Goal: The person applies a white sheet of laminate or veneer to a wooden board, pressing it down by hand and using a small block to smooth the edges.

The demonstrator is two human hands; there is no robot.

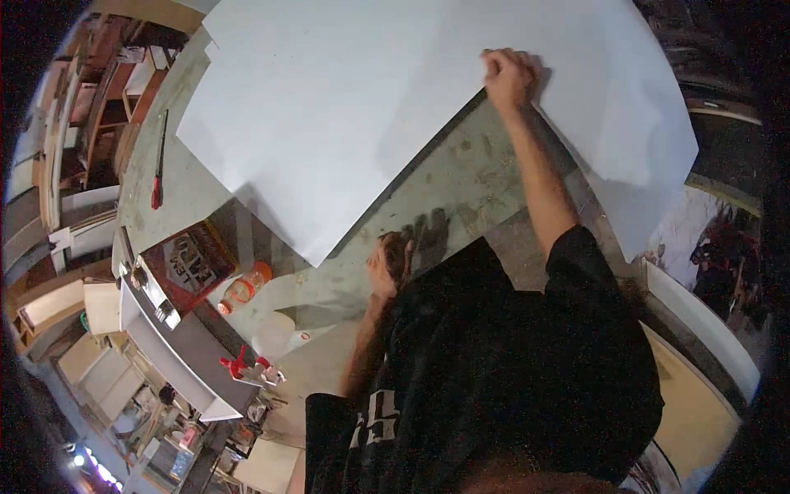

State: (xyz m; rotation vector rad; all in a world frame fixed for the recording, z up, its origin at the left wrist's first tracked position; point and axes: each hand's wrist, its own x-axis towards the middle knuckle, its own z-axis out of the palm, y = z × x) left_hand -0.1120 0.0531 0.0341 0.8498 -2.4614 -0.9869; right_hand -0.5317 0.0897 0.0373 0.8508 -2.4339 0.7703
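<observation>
A large white sheet [329, 99] spreads over the far part of the greenish worktop [444, 181], one pointed corner hanging toward me. Two of its edges meet at my right hand [510, 76], which is stretched far forward with its fingers closed on the sheet's edge. Closer to my body, my left hand [385, 263] is raised over the worktop, below the sheet's near edge. Its fingers look apart in their shadow, and I see nothing held in it.
On the left lie a long thin tool with a red handle [156, 193] and a dark red printed panel [188, 265]. An orange-and-clear bottle [245, 288] and a whitish container [273, 333] are nearby. A red-topped spray bottle [247, 369] sits beside a white-edged tray [181, 362].
</observation>
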